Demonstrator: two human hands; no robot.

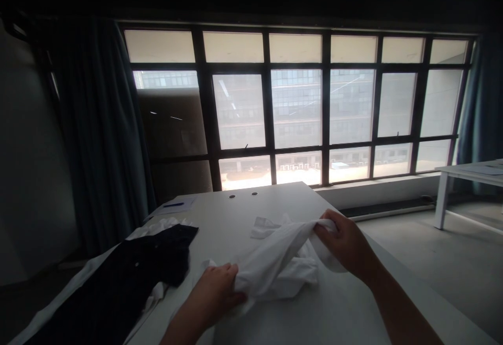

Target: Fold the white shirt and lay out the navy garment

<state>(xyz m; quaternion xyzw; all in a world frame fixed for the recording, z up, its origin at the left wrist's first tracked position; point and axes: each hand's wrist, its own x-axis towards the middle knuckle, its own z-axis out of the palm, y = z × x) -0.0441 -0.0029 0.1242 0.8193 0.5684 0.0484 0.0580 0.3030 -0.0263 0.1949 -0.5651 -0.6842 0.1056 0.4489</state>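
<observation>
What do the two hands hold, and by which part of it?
Both hold a white cloth garment: the left hand a bunched fold, the right hand a gathered edge. Which garment part is unclear.

Premises: a commercial or office-type building, upper storey, used as a workroom; not a dwelling. A full-width steel-framed window [298, 107] stands at 12 o'clock, with dark teal floor-length curtains [102, 125] at 10 o'clock and further curtains [481, 109] at 2 o'clock. Through the glass, a multi-storey glass-fronted office block [296, 101] faces the room, with ground level well below. A long white work table [275, 198], fitted with two round cable grommets [231, 196], occupies 12 to 6 o'clock and carries a white garment [275, 264]. A sheet of paper [173, 206] lies on it at 11 o'clock. A second white table [467, 175] stands at 3 o'clock on a bare grey floor [416, 266].
</observation>
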